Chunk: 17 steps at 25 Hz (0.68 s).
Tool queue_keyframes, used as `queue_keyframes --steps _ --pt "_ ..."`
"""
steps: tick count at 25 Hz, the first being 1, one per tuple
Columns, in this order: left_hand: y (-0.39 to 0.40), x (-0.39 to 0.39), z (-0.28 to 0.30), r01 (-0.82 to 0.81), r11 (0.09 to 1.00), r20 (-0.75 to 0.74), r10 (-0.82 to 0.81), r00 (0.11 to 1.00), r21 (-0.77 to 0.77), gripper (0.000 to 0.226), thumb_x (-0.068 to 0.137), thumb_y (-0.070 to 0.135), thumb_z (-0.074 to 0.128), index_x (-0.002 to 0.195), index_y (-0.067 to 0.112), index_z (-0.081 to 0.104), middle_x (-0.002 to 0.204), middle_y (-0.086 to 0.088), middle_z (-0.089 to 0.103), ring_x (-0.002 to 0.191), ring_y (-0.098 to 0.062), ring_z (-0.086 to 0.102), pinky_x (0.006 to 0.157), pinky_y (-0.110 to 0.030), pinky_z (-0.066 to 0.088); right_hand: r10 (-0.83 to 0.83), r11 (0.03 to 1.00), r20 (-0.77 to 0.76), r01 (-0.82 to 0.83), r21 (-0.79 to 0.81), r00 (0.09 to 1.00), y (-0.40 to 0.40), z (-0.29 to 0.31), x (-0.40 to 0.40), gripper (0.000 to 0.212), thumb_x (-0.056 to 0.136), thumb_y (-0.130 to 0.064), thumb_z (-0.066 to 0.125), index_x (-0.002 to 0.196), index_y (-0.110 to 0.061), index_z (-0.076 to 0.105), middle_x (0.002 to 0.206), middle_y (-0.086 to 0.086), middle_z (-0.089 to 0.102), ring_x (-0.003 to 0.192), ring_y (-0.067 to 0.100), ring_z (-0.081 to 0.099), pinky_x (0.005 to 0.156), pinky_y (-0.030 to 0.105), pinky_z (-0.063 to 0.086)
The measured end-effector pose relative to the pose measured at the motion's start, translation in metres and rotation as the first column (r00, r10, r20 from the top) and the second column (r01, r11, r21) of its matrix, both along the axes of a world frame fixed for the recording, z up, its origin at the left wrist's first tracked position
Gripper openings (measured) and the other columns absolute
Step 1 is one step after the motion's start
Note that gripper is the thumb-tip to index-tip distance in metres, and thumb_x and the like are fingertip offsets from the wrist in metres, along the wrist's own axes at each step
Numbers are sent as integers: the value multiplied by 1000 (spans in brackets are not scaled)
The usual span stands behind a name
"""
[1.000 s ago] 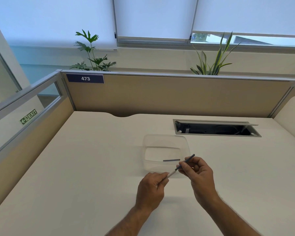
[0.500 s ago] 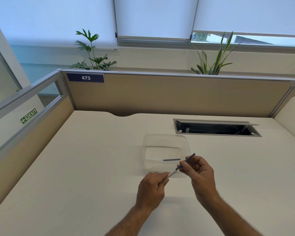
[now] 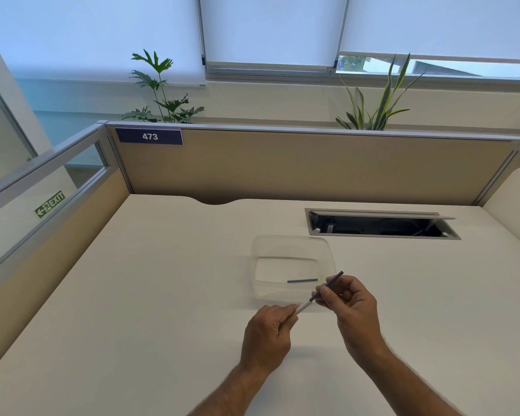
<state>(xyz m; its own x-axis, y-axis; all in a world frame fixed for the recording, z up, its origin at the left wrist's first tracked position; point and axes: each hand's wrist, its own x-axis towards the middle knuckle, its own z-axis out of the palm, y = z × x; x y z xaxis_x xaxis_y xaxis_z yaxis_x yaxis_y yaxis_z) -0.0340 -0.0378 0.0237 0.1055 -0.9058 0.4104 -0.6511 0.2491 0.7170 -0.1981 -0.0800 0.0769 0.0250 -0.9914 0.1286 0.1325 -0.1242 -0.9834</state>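
Pen (image 3: pixel 333 279) slants between our hands over the desk (image 3: pixel 132 295). Our left hand (image 3: pixel 267 334) curls round its white lower end, and our right hand (image 3: pixel 354 313) pinches the dark shaft, whose far end pokes out past the fingers. Just beyond our hands stands a clear tub (image 3: pixel 260 265) with a dark stick (image 3: pixel 302 281) inside.

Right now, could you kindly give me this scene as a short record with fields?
Left: the left hand pinches the white end of the thin stick
Right: the right hand pinches its dark part, and the dark tip pokes out above the fingers
Box: a clear container, open, on the desk just beyond the hands
Inside: one short dark piece, lying flat
Behind: an open cable hatch in the desk
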Motion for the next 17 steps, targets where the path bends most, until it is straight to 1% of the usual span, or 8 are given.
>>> queue_keyframes --steps 4,6,9,11,14,17 --pt "-1 0 -2 9 1000 6 -9 1000 17 23 92 24 63 115 21 69 90 4 74 77 -10 60 66 -34 57 -5 1000 -9 5 -12 1000 0 -1 0 15 86 2 69 96 -8 66 84 17 74 80 32 74 75 36 62" --pt "0 -1 -1 19 1000 8 -19 1000 14 24 93 24 62 115 21 69 90 4 74 76 -9 60 66 -32 56 1 1000 -12 -1 -9 1000 1 -1 1 15 85 2 69 95 -9 66 83 16 75 80 32 74 74 35 63" --pt "-1 -2 1 26 1000 -8 -26 1000 -2 24 93 22 63 115 20 69 91 3 75 76 -8 59 66 -27 55 4 1000 -5 -4 1 1000 2 -1 2 15 85 3 69 96 -7 66 84 18 74 80 33 74 75 37 63" --pt "0 -3 2 33 999 -14 -33 999 -5 24 93 21 63 115 19 69 90 2 74 76 -10 59 65 -28 54 7 1000 -4 -7 4 1000 2 0 1 16 85 4 70 95 -8 67 84 18 75 81 32 74 75 37 62" --pt "0 -3 3 33 999 -24 -33 999 -1 23 93 20 63 115 19 69 88 2 74 75 -11 59 64 -31 54 42 999 -48 -41 24 998 2 -1 0 17 83 3 72 92 -12 71 85 14 76 82 28 73 73 34 60" --pt "0 -4 5 39 999 -38 -39 999 -2 23 93 20 62 115 19 69 90 2 74 76 -10 60 65 -30 55 106 990 -111 -94 103 988 2 -4 -1 14 82 -1 74 88 -14 75 85 12 77 85 29 72 73 35 59"
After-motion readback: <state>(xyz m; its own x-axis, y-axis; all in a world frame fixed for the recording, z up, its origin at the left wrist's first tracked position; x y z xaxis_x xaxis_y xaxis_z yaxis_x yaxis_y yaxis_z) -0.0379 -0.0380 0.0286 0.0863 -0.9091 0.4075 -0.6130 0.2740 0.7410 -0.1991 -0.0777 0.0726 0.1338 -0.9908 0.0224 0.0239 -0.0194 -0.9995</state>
